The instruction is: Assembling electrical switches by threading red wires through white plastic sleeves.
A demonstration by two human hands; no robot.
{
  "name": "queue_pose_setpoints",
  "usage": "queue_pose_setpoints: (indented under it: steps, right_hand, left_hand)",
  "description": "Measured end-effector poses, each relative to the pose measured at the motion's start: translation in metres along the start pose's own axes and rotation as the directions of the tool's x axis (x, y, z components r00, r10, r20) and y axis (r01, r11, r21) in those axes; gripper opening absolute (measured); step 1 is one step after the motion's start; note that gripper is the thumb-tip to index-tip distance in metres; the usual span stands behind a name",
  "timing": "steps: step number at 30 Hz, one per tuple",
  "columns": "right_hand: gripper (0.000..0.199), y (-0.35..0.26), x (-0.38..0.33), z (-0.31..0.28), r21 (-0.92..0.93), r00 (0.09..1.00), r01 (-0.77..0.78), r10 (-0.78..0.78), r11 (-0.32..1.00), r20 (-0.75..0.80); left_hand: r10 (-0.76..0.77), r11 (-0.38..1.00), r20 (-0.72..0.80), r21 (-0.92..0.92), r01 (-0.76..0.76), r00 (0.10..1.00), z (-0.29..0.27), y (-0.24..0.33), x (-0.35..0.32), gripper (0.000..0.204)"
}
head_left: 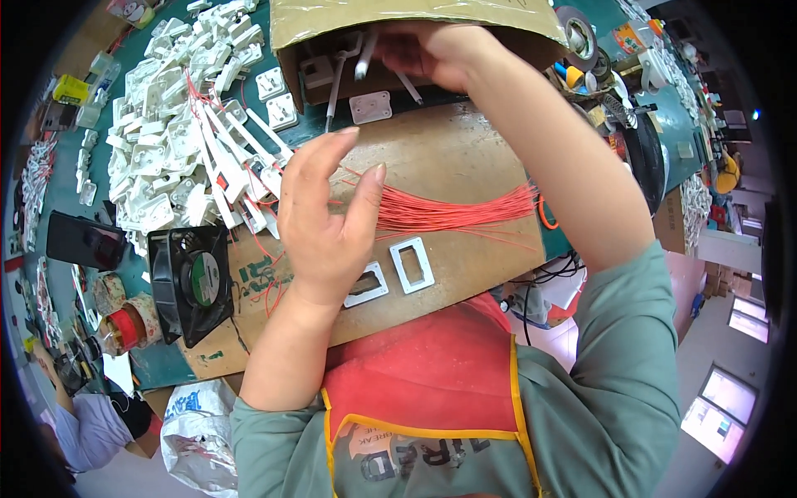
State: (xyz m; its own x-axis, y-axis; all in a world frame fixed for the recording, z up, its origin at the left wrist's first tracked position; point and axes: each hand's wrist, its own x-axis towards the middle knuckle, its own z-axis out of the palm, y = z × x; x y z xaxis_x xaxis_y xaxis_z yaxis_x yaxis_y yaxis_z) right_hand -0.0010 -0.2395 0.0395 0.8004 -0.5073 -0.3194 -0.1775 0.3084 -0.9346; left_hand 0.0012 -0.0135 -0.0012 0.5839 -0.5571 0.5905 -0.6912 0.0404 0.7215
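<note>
My left hand (328,216) is held over the cardboard work mat, thumb and fingers apart, with nothing seen between them. Just right of it lies a bundle of thin red wires (461,207). My right hand (444,54) reaches into the open cardboard box (407,10) at the back; its fingers are in shadow beside a pale rod-like piece (365,56), and whether they grip anything is unclear. A white rectangular frame (413,266) lies nearer me, with a second white frame (374,286) partly behind my left wrist. At the box mouth rests a white plate (370,107).
Heaped white plastic housings (166,141) fill the left side, with white strips with red wires (224,158) along their edge. A black fan (191,282) stands at the mat's left, near a dark phone (85,241). Tape rolls (577,37) sit right of the box.
</note>
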Motion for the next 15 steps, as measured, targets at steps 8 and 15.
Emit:
queue_pose_setpoints:
  steps: [8, 15]
  right_hand:
    - [0.048, 0.044, -0.131, -0.003, 0.290, 0.989, -0.134, 0.111, 0.948, 0.095]
    - [0.066, 0.053, -0.163, -0.022, 0.293, 0.979, -0.136, 0.083, 0.946, 0.187]
  left_hand:
    - [0.184, 0.982, 0.133, -0.077, -0.175, 0.974, 0.008, 0.003, -0.003, 0.039]
    - [0.396, 0.918, 0.211, -0.119, -0.378, 0.894, 0.012, 0.014, -0.009, 0.041]
